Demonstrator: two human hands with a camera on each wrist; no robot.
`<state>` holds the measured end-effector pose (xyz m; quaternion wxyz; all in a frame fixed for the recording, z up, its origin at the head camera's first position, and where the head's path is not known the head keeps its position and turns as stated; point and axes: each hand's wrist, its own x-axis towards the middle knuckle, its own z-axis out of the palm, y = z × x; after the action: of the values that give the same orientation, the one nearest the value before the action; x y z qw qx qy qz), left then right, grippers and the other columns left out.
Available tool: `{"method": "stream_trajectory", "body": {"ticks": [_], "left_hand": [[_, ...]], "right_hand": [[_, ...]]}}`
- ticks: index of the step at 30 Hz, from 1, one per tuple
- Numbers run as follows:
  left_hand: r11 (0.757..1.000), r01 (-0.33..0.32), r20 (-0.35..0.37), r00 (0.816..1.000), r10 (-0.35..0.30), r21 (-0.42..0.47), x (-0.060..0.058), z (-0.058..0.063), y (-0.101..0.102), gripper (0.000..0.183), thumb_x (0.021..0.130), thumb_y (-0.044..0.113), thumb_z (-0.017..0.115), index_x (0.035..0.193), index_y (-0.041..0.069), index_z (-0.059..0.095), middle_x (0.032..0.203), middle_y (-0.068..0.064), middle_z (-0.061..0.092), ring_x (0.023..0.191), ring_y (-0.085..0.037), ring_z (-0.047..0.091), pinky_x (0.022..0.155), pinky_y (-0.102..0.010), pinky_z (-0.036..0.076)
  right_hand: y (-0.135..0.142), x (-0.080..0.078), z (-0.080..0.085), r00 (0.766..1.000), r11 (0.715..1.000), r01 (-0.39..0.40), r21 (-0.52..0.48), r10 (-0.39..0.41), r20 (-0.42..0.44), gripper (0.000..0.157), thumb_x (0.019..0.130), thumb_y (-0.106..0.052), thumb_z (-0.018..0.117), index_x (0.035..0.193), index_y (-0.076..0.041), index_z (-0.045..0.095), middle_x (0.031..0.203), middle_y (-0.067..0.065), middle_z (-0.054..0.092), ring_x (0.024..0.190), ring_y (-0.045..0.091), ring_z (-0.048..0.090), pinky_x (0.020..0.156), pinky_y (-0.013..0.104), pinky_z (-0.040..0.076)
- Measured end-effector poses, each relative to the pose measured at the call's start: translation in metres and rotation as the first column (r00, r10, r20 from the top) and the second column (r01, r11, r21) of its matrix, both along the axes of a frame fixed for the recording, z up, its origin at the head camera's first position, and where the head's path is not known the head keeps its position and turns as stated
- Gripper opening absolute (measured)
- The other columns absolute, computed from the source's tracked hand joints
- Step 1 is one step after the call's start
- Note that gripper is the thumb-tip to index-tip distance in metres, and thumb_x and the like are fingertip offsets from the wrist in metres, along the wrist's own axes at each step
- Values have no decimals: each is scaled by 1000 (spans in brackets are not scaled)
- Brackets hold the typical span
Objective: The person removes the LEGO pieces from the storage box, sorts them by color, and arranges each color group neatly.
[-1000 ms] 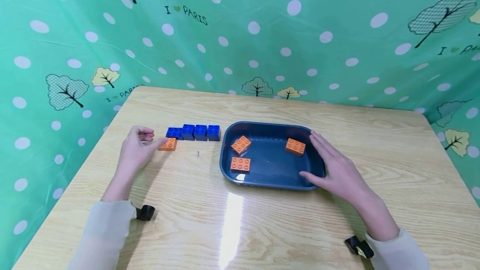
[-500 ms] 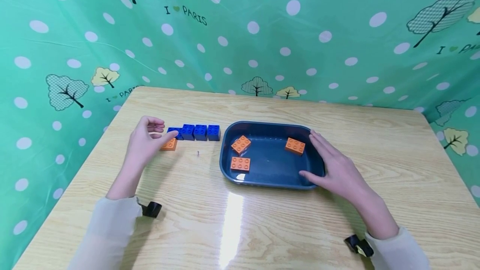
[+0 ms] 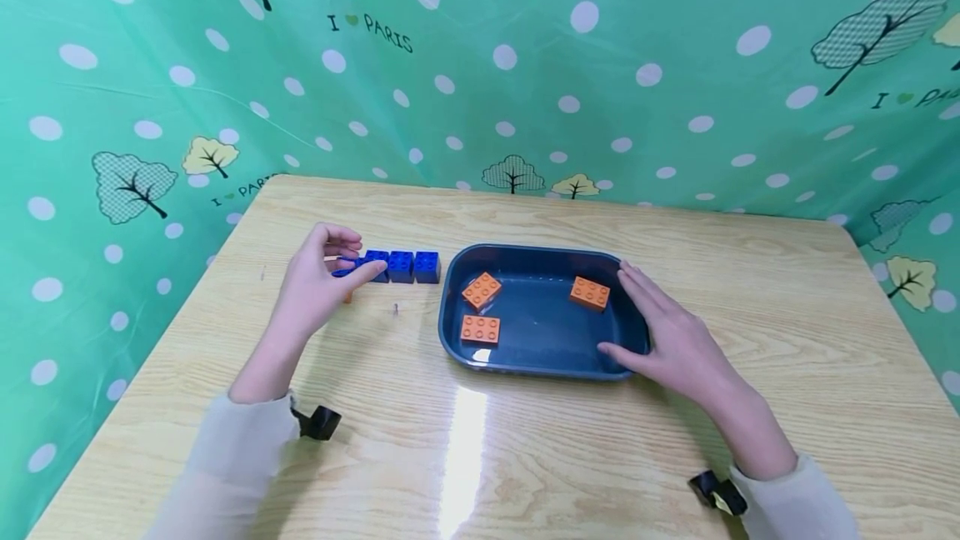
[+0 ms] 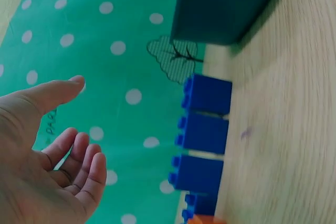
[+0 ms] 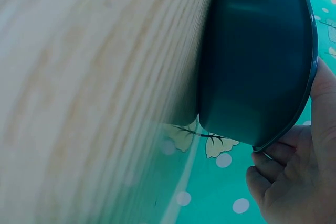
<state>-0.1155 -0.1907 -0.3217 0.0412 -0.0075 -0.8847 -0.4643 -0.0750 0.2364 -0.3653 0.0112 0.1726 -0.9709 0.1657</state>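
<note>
My left hand (image 3: 318, 277) hovers above the left end of a row of blue toy bricks (image 3: 401, 267). In the left wrist view its thumb stands well apart from the loosely bent fingers, and nothing lies between them. An orange brick (image 3: 347, 297) beside the row is mostly covered by this hand in the head view. My right hand (image 3: 678, 340) rests over the right end of a dark blue tray (image 3: 547, 372), its thumb and fingers spread along the rim. Inside the tray lie three orange bricks, one of them (image 3: 590, 293) near the right end.
The wooden table (image 3: 570, 457) carries everything, with a tiny dark mark (image 3: 396, 308) left of the tray. Behind it hangs a green dotted cloth (image 3: 525, 82). A black wrist mount (image 3: 320, 422) sits at the left sleeve, another (image 3: 718, 493) at the right.
My left hand has moved right and slightly away from me, from the orange brick to over the leftmost blue bricks. My right hand and the tray have stayed put.
</note>
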Motion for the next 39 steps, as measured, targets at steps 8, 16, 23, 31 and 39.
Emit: {"method": "stream_trajectory", "body": {"ticks": [8, 16, 23, 31, 39], "left_hand": [[998, 66, -5, 998, -66, 24, 1, 5, 20, 51, 90, 19, 76, 126, -3, 49, 123, -19, 57, 114, -33, 56, 104, -44, 49], [991, 127, -8, 992, -126, 40, 1, 6, 36, 49, 88, 17, 77, 124, -1, 50, 123, -19, 58, 115, -35, 56, 105, -47, 50], [983, 173, -7, 985, -172, 60, 1, 5, 46, 47, 87, 14, 78, 123, 0, 52, 122, -19, 58, 114, -35, 57, 105, -46, 50], [968, 247, -22, 969, -246, 52, 0, 0, 56, 48, 85, 14, 80, 123, 2, 53, 123, -18, 60, 113, -33, 59, 103, -46, 52], [933, 357, -41, 934, -355, 54, 0, -3, 65, 51, 83, 11, 81, 124, 2, 54, 122, -18, 61, 110, -33, 61, 100, -47, 54]], "right_hand": [[0, 0, 0, 1000, 1000, 0, -3, 0, 2, 99, 85, -51, 74, 159, -10, 23, 166, 12, 23, 144, 42, 37, 99, 61, 50], [1, 1, 0, 1000, 1000, 4, -5, -4, 6, 99, 85, -52, 74, 159, -11, 23, 166, 11, 23, 144, 42, 37, 99, 61, 50], [1, 1, 0, 1000, 1000, 3, -13, -3, 8, 98, 85, -51, 74, 159, -11, 23, 166, 11, 23, 143, 42, 38, 98, 61, 50], [1, 0, -1, 1000, 1000, 2, -9, -2, 5, 98, 85, -51, 74, 159, -10, 23, 166, 12, 23, 144, 42, 37, 101, 62, 48], [0, 0, -1, 1000, 1000, 10, -5, -10, 12, 99, 86, -53, 73, 159, -11, 22, 166, 11, 23, 145, 42, 36, 104, 63, 46]]}}
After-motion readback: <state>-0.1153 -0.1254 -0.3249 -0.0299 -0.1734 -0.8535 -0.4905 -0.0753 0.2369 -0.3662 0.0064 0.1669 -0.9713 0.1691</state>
